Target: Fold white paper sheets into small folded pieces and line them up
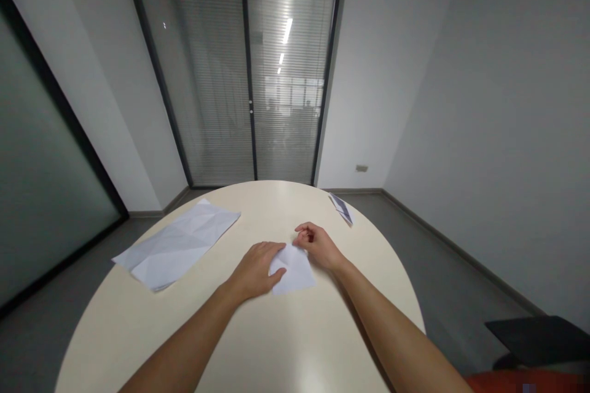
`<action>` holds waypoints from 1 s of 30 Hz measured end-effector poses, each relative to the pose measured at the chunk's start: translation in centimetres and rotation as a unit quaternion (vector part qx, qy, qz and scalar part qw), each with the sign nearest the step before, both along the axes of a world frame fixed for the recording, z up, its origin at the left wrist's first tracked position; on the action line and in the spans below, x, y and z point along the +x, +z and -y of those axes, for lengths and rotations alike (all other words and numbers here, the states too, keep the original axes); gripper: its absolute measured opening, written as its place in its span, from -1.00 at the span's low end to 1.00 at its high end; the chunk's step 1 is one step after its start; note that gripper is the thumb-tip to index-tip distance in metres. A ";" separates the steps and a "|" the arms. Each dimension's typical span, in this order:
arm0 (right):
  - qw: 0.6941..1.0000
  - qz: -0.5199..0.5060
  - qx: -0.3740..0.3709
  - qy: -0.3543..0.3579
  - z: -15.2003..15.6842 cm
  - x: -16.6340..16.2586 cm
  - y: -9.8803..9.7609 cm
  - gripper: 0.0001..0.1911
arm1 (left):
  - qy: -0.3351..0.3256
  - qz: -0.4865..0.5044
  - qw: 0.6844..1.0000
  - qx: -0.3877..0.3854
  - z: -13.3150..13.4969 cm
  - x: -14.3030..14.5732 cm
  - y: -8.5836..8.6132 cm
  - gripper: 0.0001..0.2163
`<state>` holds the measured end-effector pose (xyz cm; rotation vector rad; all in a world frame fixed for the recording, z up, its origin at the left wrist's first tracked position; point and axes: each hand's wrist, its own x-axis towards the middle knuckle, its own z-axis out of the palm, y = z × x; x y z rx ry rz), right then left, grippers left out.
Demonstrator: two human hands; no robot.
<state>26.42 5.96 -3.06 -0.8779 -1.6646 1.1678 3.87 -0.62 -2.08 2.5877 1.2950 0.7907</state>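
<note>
A small folded piece of white paper (295, 271) lies on the table between my hands. My left hand (258, 269) rests over its left side, with the thumb spread away from the fingers and pressing on the sheet. At the paper's top corner, my right hand (318, 245) has its thumb and index finger pinched together, the other fingers curled. The pinched corner itself is mostly hidden by the fingertips.
On the round cream table (276, 338), creased white sheets (184, 245) lie at the left. A folded paper piece with a dark panel (342, 209) sits near the far right edge. A black chair part (544, 339) stands at the lower right, beyond the table.
</note>
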 end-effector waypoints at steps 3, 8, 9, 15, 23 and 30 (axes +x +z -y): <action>0.999 -0.007 -0.018 0.030 0.6 -0.7 0.5 -0.52 | 0.038 0.048 0.997 -0.039 -0.2 0.5 0.1 -0.62; 0.999 0.013 0.001 0.041 1.2 -1.4 0.6 -0.51 | 0.059 0.099 0.991 -0.062 -0.6 1.0 0.1 -0.84; 0.999 0.022 0.006 0.033 1.3 -1.4 0.6 -0.50 | 0.067 0.110 0.990 -0.057 -0.7 1.0 0.1 -0.85; 0.996 0.073 -0.012 0.042 1.4 -0.6 1.0 -0.37 | 0.141 0.212 0.967 -0.024 -1.5 0.1 0.3 -0.84; 0.997 0.032 -0.054 0.042 2.0 -0.8 0.9 0.15 | 0.182 0.279 0.943 0.006 -1.4 -0.4 1.0 -0.82; 0.986 0.116 0.109 -0.040 1.6 -0.7 1.4 -0.59 | 0.197 0.290 0.937 0.012 -1.6 -0.3 0.6 -0.86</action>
